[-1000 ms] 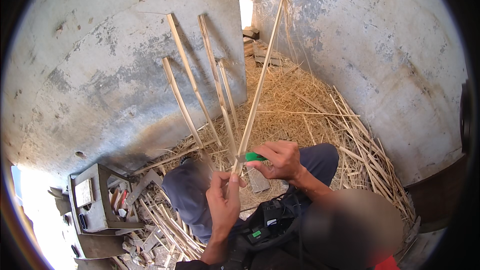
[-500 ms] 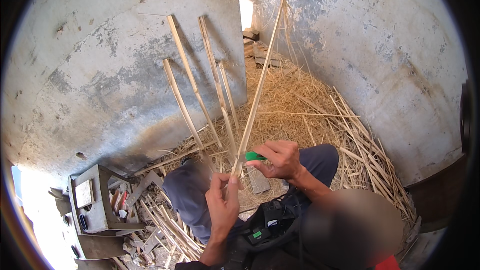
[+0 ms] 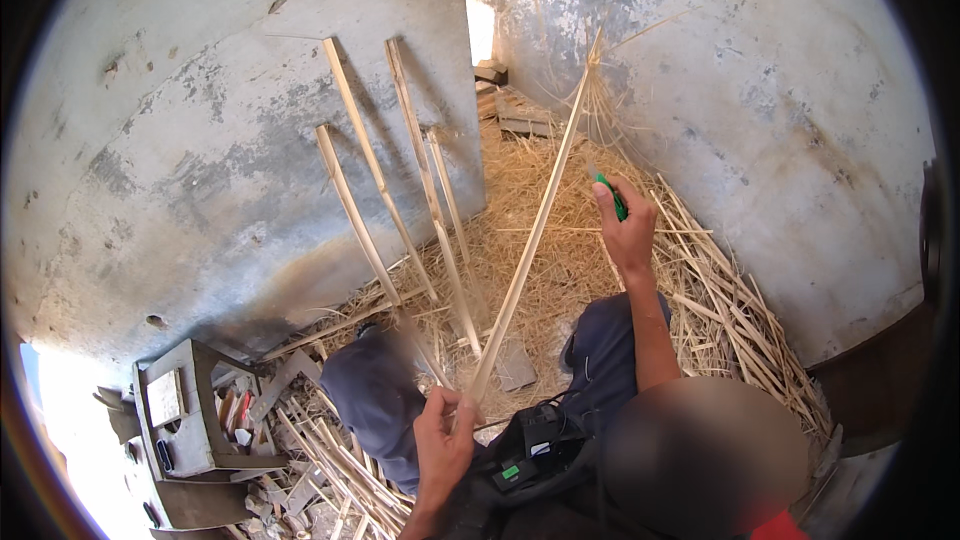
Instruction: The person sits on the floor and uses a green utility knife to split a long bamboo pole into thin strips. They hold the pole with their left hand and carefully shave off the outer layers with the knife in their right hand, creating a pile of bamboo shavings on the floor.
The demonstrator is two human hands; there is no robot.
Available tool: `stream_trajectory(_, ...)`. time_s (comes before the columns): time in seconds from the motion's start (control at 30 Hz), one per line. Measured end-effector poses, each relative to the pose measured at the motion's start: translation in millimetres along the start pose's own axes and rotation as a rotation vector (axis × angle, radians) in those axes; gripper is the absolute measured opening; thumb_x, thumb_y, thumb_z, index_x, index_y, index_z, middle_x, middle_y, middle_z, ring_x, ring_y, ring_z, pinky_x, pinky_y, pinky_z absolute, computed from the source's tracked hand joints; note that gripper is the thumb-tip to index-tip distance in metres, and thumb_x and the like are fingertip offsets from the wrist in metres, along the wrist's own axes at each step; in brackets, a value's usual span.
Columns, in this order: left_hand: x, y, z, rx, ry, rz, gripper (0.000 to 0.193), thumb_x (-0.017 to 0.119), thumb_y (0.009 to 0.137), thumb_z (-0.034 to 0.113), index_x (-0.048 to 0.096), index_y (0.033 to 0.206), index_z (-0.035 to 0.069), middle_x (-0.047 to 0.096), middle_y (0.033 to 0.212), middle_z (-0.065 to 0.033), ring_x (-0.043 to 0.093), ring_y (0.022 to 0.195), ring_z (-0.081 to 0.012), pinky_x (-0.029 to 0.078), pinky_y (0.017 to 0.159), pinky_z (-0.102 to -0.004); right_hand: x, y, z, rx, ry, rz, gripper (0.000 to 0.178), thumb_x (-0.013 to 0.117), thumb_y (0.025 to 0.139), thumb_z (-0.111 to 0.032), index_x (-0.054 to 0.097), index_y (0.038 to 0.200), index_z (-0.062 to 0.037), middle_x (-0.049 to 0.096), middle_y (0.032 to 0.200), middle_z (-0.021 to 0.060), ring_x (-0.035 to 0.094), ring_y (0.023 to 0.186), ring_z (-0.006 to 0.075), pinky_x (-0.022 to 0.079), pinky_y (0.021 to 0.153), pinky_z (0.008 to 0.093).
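Note:
My left hand [image 3: 443, 437] pinches the near end of a long pale bamboo strip [image 3: 536, 240]. The strip slants away from me, and curled shavings [image 3: 597, 75] hang from its far end. My right hand [image 3: 630, 225] is closed around a green-handled knife [image 3: 612, 197], held out to the right of the strip and apart from it. A short bit of blade shows past the handle, pointing away from me.
Several bamboo strips [image 3: 435, 190] lean on the wall [image 3: 230, 140] at left. Shavings [image 3: 545, 190] cover the floor. Split strips lie in piles at right [image 3: 745, 315] and at lower left [image 3: 335, 460]. A worn wooden stool [image 3: 190, 410] holding odds and ends stands at left.
My right hand with the knife has moved away from me and to the right, off the strip. My left hand has come slightly closer to me, and the strip's far end has swung right.

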State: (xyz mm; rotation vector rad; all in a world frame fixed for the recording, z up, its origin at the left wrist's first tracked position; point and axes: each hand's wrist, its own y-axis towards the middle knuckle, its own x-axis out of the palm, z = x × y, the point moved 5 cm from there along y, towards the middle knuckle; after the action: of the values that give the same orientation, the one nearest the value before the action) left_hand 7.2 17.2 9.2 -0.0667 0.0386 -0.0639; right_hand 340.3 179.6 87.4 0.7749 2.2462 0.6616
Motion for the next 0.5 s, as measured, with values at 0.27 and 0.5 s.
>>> stream_trajectory(0.27,-2,39,8,0.001,-0.243,-0.028,0.020,0.051,0.115,0.023,0.051,0.103,0.007,0.071,0.083,-0.0104,0.041,0.049,-0.0039,0.031,0.045,-0.0207,17,-58,-53,-0.166,0.301,-0.383,0.035,0.076,0.098,-0.038,0.072,0.109,-0.0047,0.072,0.083,0.0100,0.069,0.065,0.0225,0.052,0.061,0.0341)
stream_trajectory(0.5,6,45,15,0.006,-0.304,-0.079,0.021,0.050,0.116,0.025,0.050,0.104,0.009,0.072,0.083,-0.0118,0.042,0.049,-0.0042,0.032,0.045,-0.0209,23,-85,-82,-0.465,0.322,-0.505,0.036,0.084,0.090,-0.041,0.074,0.101,-0.0084,0.073,0.083,0.0063,0.072,0.067,0.0233,0.054,0.059,0.0339)
